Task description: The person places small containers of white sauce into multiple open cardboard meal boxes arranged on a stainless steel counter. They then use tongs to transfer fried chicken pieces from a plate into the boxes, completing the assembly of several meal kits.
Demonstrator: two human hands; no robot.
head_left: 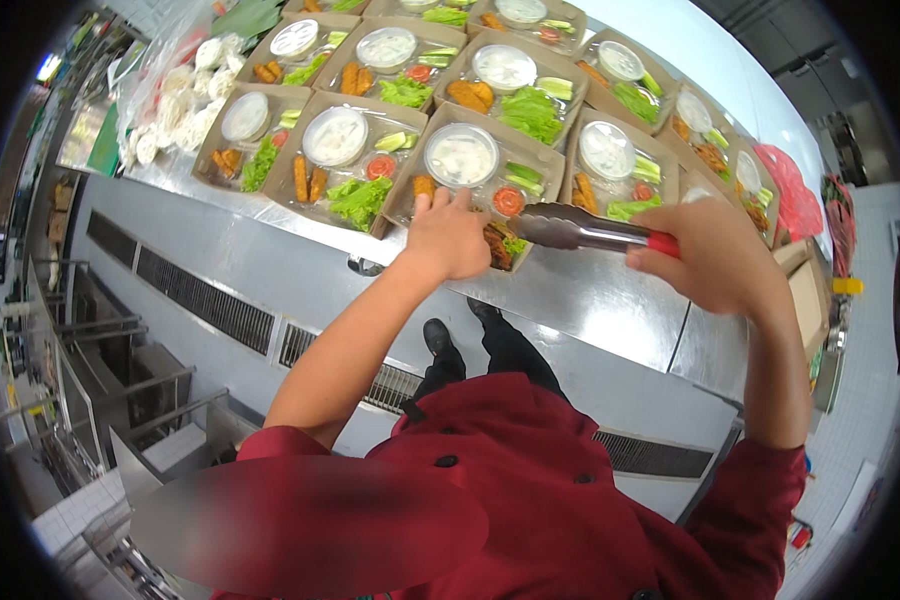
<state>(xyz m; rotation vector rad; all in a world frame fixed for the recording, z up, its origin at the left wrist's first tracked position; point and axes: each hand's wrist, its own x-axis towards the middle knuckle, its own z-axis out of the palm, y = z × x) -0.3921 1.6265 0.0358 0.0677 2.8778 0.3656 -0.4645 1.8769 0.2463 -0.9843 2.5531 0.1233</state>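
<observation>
To my left, a neighbouring box (400, 117) crowds the central box (530, 152), leaving little room between. My left hand (448, 232) lies over the central box's near rim, by a fried stick (424, 187); I cannot tell whether that grip pinches. Just right of it, nearer than my other hand, browned pieces (497, 246) fill the near right corner. My tongs (582, 230) run crosswise from there to my right hand (705, 258), its grip wrapped around them. Bare desk (610, 285) opens below, toward the near edge.
</observation>
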